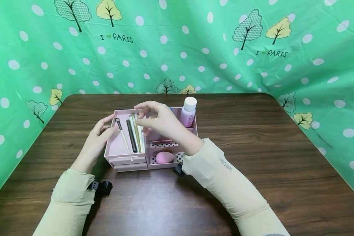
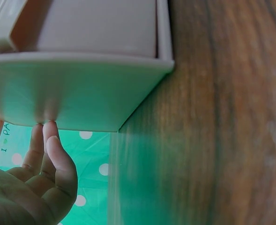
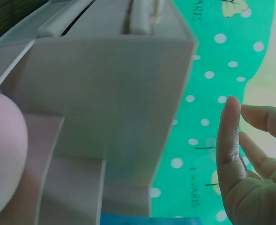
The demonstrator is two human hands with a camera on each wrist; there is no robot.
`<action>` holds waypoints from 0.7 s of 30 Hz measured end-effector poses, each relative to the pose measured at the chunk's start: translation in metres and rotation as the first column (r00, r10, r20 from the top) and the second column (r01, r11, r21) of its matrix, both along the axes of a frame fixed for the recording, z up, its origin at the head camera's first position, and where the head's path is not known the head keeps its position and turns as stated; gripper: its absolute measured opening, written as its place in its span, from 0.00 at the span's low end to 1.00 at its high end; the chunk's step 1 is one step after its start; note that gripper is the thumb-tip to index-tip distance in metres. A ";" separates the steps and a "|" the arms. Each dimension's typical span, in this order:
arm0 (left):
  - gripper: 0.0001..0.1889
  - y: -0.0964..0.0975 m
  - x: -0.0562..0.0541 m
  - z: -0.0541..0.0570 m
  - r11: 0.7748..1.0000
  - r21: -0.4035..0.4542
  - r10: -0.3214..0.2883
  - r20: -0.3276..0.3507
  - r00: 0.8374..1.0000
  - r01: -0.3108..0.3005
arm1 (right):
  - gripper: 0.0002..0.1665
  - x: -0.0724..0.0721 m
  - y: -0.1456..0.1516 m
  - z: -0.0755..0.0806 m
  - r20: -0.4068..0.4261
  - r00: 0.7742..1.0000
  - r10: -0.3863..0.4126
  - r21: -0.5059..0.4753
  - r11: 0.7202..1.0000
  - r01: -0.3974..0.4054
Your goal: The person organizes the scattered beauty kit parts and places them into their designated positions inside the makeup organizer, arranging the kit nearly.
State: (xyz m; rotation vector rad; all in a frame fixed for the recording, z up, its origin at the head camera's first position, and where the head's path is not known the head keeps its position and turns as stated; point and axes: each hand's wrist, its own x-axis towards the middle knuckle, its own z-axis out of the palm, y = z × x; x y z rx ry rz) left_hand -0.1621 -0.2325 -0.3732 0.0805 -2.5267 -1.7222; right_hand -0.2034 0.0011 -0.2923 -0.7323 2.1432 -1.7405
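Note:
A pink makeup organizer (image 1: 147, 160) stands on the table, with a raised tray (image 1: 113, 147) on its left. In that tray lie a white-handled makeup brush (image 1: 124, 139), a black stick (image 1: 131, 136) and several other slim sticks or brushes. My left hand (image 1: 95, 141) rests its fingertips against the tray's left side; the left wrist view shows them touching the outer wall (image 2: 81, 93). Above the tray's right edge hovers my right hand (image 1: 162, 119), fingers bent loosely and nothing visible in them. In the right wrist view that hand (image 3: 250, 178) is apart from the organizer's inner wall (image 3: 109, 93).
The organizer's front right compartment holds a pink makeup sponge (image 1: 164, 157). A white-capped pink bottle (image 1: 188, 113) stands upright in the back right one. Something blue (image 3: 147, 219) shows behind. Brown wooden table (image 1: 253, 131) surrounds the organizer; a green dotted curtain (image 1: 177, 42) hangs beyond.

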 end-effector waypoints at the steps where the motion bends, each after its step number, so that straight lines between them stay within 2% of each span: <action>1: 0.30 0.000 0.000 0.000 1.000 0.001 0.000 -0.002 1.000 0.000 | 0.24 0.003 0.002 0.002 -0.009 1.000 0.004 -0.002 1.000 -0.004; 8: 0.29 0.000 0.000 -0.001 1.000 0.000 0.004 -0.014 1.000 -0.004 | 0.22 0.021 0.018 0.011 -0.040 0.999 0.027 -0.019 0.999 -0.028; 21: 0.29 0.000 0.001 -0.001 1.000 0.001 0.000 -0.020 1.000 0.000 | 0.20 0.041 0.050 0.013 -0.043 0.999 0.004 -0.045 0.999 -0.006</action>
